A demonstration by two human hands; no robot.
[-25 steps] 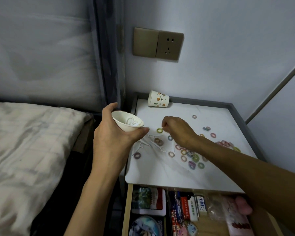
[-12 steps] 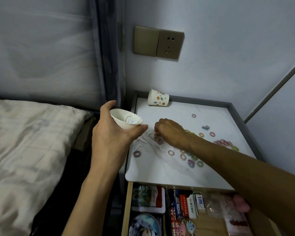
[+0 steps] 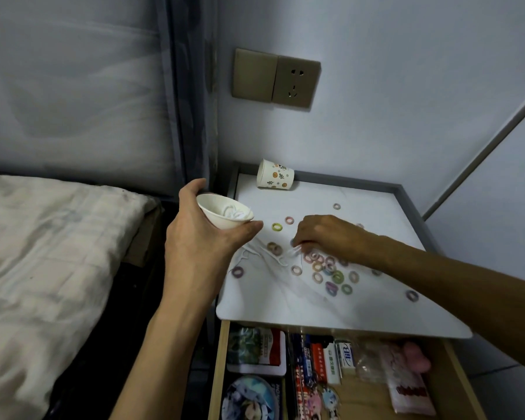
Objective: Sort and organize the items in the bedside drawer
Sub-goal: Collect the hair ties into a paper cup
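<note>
My left hand sits centre-left of the frame, thumb and fingers wrapped round a small white cup that is tipped toward the right and already holds a few pale loops. My right hand is at centre, knuckles up, fingers curled down onto the white surface. The tips are blurred, so I cannot tell whether they have pinched anything.

Just left of those fingertips lie thin white picks, floss picks by the look of them. Their long axes run slantwise from upper left to lower right. The right hand is the nearer one to them. The cup's mouth waits up and to the left, close by, so I judge the next move to be a short carry that way.

Small coloured hair rings scatter below and right of the hand. A patterned paper cup lies on its side at the surface's far edge.

The open drawer fills the bottom of the frame. Its red packs and a white pack carry print too small for me to read.
</note>
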